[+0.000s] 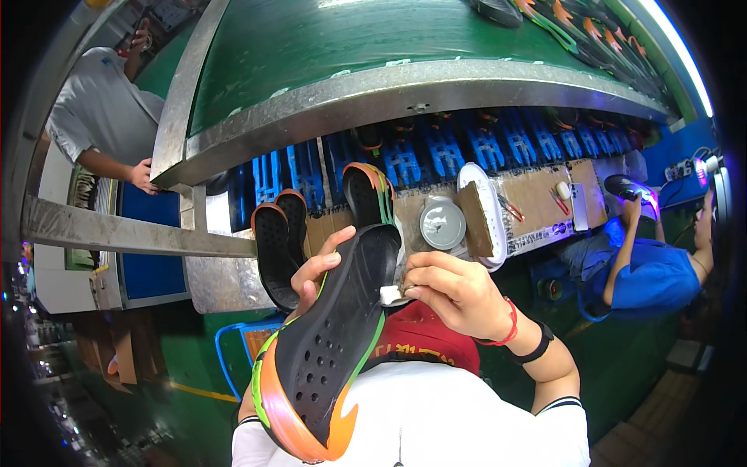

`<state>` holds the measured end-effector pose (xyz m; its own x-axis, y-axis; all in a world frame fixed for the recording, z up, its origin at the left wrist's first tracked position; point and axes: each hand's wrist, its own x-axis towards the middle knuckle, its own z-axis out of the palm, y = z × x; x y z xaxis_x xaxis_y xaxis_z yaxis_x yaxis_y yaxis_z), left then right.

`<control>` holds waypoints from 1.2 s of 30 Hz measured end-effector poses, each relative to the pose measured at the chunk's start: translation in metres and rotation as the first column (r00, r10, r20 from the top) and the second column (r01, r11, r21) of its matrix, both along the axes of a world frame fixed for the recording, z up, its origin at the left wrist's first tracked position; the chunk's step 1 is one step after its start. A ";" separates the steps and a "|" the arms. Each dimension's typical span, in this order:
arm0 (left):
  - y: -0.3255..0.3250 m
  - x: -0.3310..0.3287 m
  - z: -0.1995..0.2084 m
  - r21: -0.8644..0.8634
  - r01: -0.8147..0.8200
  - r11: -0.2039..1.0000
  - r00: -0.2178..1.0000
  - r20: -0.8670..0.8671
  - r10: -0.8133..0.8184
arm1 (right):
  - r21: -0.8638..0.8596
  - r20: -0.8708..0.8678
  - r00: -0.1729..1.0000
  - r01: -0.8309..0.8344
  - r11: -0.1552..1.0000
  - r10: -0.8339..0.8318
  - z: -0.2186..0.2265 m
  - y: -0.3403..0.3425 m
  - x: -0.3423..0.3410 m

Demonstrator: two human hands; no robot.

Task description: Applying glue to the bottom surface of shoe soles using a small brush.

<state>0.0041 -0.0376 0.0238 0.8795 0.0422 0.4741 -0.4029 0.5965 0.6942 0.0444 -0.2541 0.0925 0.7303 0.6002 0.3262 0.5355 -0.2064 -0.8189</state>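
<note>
My left hand [313, 274] is closed around a black shoe sole [319, 350] with orange and green edging, held tilted in front of my chest. Holes dot its inner face, and part of the hand is hidden behind it. A small white pad-like piece [391, 295] is pinched in the fingers of my right hand [461, 294]. That piece is at the sole's right edge; I cannot tell whether it touches. On the bench beyond, two black soles [272, 253] lean together, with an orange-and-green-edged sole [366, 194] to their right. A round pale dish [443, 224] sits beside them.
A white oval tray [496, 233] with a cardboard piece stands right of the dish. Small red-handled tools [562, 204] lie on cardboard [533, 204]. Behind are blue racks [443, 152] and a metal-framed green conveyor [311, 54]. People work at left [117, 109] and right [650, 265].
</note>
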 end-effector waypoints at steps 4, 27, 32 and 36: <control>0.001 0.000 -0.009 -0.012 0.003 1.000 1.000 -0.030 -0.004 | 0.049 -0.067 0.997 -0.041 0.998 0.044 0.003 0.000 -0.001; 0.026 -0.040 0.013 -0.148 -0.071 0.986 0.815 -0.579 -0.028 | 0.192 -0.442 0.829 0.460 0.867 -0.343 -0.026 -0.036 -0.009; 0.024 -0.034 0.015 -0.087 -0.038 0.995 0.844 -0.536 -0.014 | 0.168 -0.432 0.831 0.456 0.874 -0.351 -0.027 -0.035 -0.011; 0.018 -0.031 0.018 -0.021 -0.008 1.000 0.858 -0.513 -0.004 | 0.148 -0.426 0.829 0.459 0.876 -0.363 -0.031 -0.040 -0.015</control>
<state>-0.0272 -0.0195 0.0417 0.9978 0.0489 -0.0457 0.0061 0.6130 0.7900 0.0291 -0.2937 0.0618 0.9852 0.1570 0.0687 0.0872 -0.1146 -0.9896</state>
